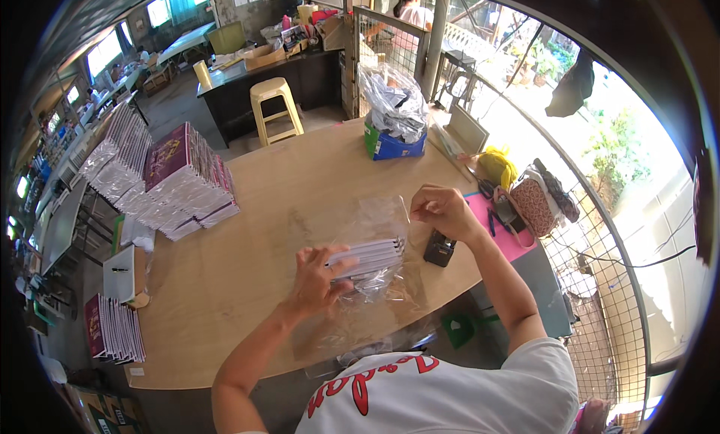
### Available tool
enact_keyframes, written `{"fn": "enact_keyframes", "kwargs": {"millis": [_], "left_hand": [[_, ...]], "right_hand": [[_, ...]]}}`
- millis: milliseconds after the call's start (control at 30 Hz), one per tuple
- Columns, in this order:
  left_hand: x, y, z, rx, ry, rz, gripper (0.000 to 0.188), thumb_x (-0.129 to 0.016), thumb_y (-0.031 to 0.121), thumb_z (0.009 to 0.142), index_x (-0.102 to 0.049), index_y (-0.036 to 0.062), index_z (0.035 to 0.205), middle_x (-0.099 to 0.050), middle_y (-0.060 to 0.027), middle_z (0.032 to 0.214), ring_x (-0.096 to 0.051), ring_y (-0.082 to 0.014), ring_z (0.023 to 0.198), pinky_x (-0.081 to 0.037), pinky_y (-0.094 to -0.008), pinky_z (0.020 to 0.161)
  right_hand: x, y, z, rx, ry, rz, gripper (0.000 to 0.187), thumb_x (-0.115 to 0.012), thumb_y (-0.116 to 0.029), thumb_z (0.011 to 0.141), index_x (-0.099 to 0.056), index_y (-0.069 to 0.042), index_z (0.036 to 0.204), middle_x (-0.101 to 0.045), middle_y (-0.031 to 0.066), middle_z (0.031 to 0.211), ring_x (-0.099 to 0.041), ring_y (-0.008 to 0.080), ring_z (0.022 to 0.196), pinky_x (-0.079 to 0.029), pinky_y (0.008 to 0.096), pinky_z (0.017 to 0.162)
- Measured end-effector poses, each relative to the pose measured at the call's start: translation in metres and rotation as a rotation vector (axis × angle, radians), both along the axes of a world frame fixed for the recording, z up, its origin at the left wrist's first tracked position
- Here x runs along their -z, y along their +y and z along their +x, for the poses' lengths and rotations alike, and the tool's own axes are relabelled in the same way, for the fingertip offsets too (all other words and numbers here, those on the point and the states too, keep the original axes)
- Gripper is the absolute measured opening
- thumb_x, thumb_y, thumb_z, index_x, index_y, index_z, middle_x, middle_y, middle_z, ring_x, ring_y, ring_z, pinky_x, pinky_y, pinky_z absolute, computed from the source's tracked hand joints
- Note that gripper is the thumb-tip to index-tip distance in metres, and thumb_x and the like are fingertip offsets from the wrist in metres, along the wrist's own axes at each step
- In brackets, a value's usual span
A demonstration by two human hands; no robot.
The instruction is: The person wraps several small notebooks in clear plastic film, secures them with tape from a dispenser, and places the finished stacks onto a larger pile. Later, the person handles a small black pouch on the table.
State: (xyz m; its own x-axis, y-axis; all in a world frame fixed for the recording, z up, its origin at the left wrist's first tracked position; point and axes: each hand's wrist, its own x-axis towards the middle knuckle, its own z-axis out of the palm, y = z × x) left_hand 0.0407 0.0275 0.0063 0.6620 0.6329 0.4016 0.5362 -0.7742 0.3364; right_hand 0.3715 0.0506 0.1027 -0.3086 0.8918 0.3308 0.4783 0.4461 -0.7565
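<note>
A small stack of white-edged booklets (367, 258) lies on the table inside clear plastic wrap (382, 288). My left hand (316, 280) grips its left end, fingers over the top and thumb on the near side. Beside the upper right corner of the plastic, my right hand (446, 211) is raised with its fingers pinched together. Whatever those fingers hold, perhaps an edge of film, is too small to make out. A black tape dispenser (439, 249) stands just below the right hand, to the right of the booklets.
Tall piles of wrapped purple booklets (176, 164) stand at the table's left, with another booklet pile (116, 327) nearer. A blue-green box (396, 140) holds crumpled plastic. On the right are a pink sheet (517, 243), a yellow bundle (496, 168) and a patterned pouch (534, 205).
</note>
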Motion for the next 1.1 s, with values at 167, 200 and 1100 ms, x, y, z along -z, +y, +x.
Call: {"fn": "enact_keyframes", "kwargs": {"millis": [167, 200, 1100], "left_hand": [[-0.067, 0.032, 0.083, -0.162, -0.218, 0.049, 0.046, -0.079, 0.016, 0.076, -0.066, 0.0216, 0.120, -0.049, -0.0038, 0.142, -0.048, -0.0303, 0.125, -0.034, -0.0515, 0.100], [-0.073, 0.039, 0.092, -0.164, -0.221, 0.050, 0.046, -0.079, 0.016, 0.076, -0.066, 0.0216, 0.120, -0.049, -0.0038, 0.142, -0.048, -0.0303, 0.125, -0.034, -0.0515, 0.100], [-0.004, -0.014, -0.004, -0.066, 0.053, 0.040, 0.056, -0.065, 0.053, 0.087, -0.061, 0.0167, 0.130, -0.059, -0.0063, 0.126, -0.053, -0.0265, 0.117, -0.035, -0.0493, 0.098]], "right_hand": [[0.001, 0.006, 0.011, 0.004, -0.009, -0.182, 0.027, -0.072, -0.005, 0.082, -0.070, -0.005, 0.109, -0.065, 0.0059, 0.104, -0.062, 0.0158, 0.093, -0.051, 0.0308, 0.084], [0.011, 0.013, 0.015, -0.100, 0.021, -0.201, 0.031, -0.073, -0.006, 0.082, -0.070, -0.006, 0.112, -0.064, 0.0072, 0.108, -0.061, 0.0175, 0.099, -0.050, 0.0327, 0.088], [-0.041, -0.004, 0.006, -0.580, -0.538, 0.134, 0.093, -0.071, -0.002, 0.070, -0.030, -0.014, 0.153, -0.052, 0.0069, 0.144, -0.066, 0.0299, 0.104, -0.056, 0.0357, 0.071]]}}
